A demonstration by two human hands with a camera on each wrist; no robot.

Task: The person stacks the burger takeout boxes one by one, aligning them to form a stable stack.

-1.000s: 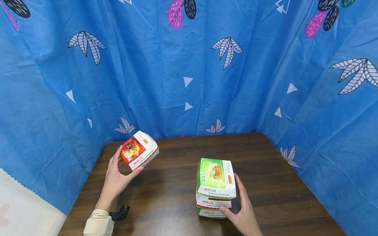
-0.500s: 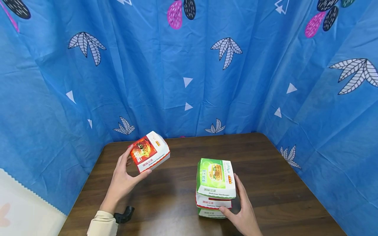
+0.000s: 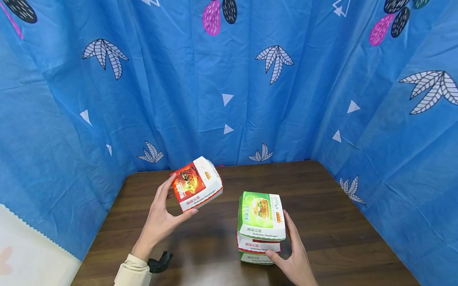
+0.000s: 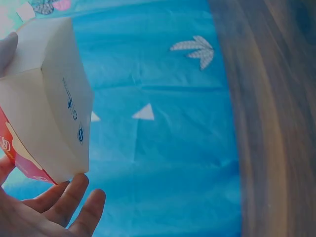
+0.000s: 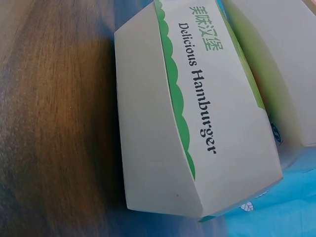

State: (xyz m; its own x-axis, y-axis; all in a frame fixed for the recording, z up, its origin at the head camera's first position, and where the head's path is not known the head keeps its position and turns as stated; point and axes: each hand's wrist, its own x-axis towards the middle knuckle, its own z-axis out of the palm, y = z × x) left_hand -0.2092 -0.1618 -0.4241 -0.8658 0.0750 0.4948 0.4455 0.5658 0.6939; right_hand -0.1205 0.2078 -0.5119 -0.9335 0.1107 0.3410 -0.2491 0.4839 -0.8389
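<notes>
My left hand (image 3: 161,220) holds a red-and-white hamburger box (image 3: 198,184) tilted above the table, thumb at its near lower edge and fingers at its left side. In the left wrist view the white underside of this box (image 4: 59,98) shows, with fingertips (image 4: 74,192) at its lower corner. Three hamburger boxes stand stacked right of centre: a green one (image 3: 261,214) on top, a red-trimmed one (image 3: 247,243) between, a green one (image 3: 250,258) at the bottom. My right hand (image 3: 295,258) rests against the stack's right side, thumb at the middle box, index finger straight along the top box.
A dark wooden table (image 3: 343,230) lies beneath, with a blue patterned curtain (image 3: 200,79) behind and at both sides. White cloth (image 3: 28,250) hangs at the lower left. A black wrist device (image 3: 160,263) sits at my left cuff.
My left hand has carried the red-and-white hamburger box rightward, closer to the stack. The right hand and the stacked boxes have stayed in place.
</notes>
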